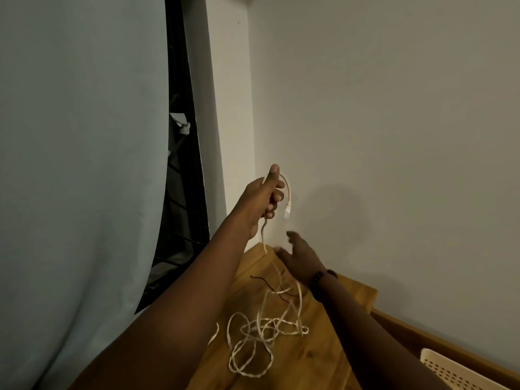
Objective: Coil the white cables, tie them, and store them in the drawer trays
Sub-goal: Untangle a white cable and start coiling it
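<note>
A long white cable (253, 337) lies in loose tangled loops on the wooden tabletop (323, 358). My left hand (263, 201) is raised above the table near the wall corner and grips the cable close to one end. The clear plug (287, 211) dangles over my thumb to the right of that hand. From my fist the cable runs down to the tangle. My right hand (299, 256) hovers just below and right of the left, fingers spread and blurred, holding nothing. A dark band circles its wrist.
A thin dark wire tie (266, 282) lies on the wood beside the cable. A cream perforated tray (453, 371) shows at the lower right corner. A pale curtain (81, 164) hangs on the left beside a dark window; a plain wall stands behind.
</note>
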